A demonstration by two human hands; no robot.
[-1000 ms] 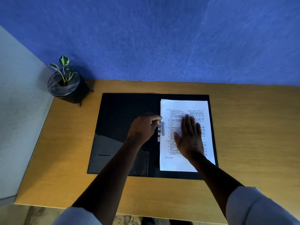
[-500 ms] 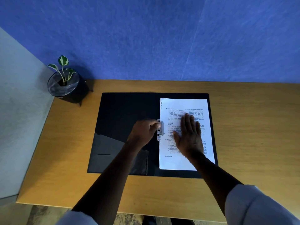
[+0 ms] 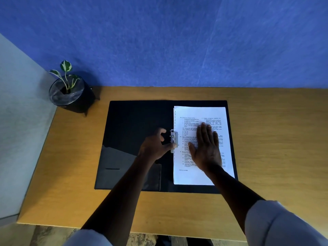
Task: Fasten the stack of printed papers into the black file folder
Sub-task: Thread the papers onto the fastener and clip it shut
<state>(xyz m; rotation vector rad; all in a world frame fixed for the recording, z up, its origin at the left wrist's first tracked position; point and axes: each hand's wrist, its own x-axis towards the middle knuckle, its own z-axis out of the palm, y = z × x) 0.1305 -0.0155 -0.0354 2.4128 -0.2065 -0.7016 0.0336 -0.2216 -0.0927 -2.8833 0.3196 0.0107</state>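
Flat, right hand (image 3: 206, 148) presses white papers (image 3: 200, 114); left hand (image 3: 156, 146) pinches metal clip (image 3: 174, 141).

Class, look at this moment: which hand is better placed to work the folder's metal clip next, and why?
Left. The left hand already has its fingertips at the metal clip on the folder spine, while the right hand lies flat on the papers, steadying them.

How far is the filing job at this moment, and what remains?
Done: the black file folder lies open on the desk, and the stack of printed papers sits on its right half. In hand: the right hand presses the papers flat, while the left hand works at the metal clip by the spine. Left: finishing the fastening, which I cannot confirm, and probably closing the folder.
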